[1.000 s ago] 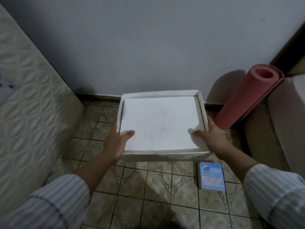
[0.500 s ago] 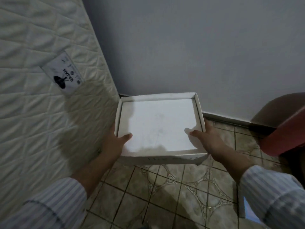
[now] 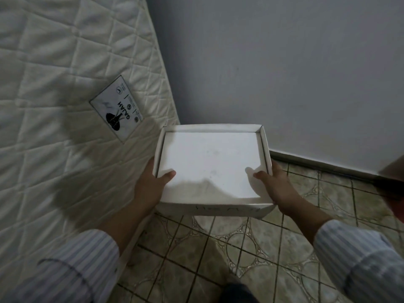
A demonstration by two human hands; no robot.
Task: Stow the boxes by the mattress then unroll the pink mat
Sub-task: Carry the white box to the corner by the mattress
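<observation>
We've got the white box [image 3: 209,165] in both hands rn, held level above the tiled floor [image 3: 251,254], right up in the corner where the mattress [image 3: 65,88] meets the grey wall [image 3: 284,73]. It's an open, shallow cardboard tray w/ a raised rim all round and a plain white panel inside. There's some handwriting on the near side wall but it's too faint to read tbh.

Left hand [image 3: 150,184] grips the box's left edge: thumb hooked over the rim and lying on the inner panel, the other fingers go under/behind the side so we can't see them. Right hand [image 3: 277,184] does the same on the right edge, thumb on top inside the rim, rest of the fingers hidden below. So both are clamped on the box, neither one loose.

The box's left side sits just beside the mattress face, can't tell if it's actually touching. The mattress is quilted, off-white, standing on its edge and leaning, w/ a label [image 3: 117,108] stitched on that reads GAJAH sideways plus a dark logo. Our shadow falls across it below the label.

A dark skirting strip [image 3: 317,162] runs along the wall base. Both sleeves are striped, light blue/white. Something reddish shows blurred at the far right edge [image 3: 393,169], prob the pink mat, but we can't really tell.
</observation>
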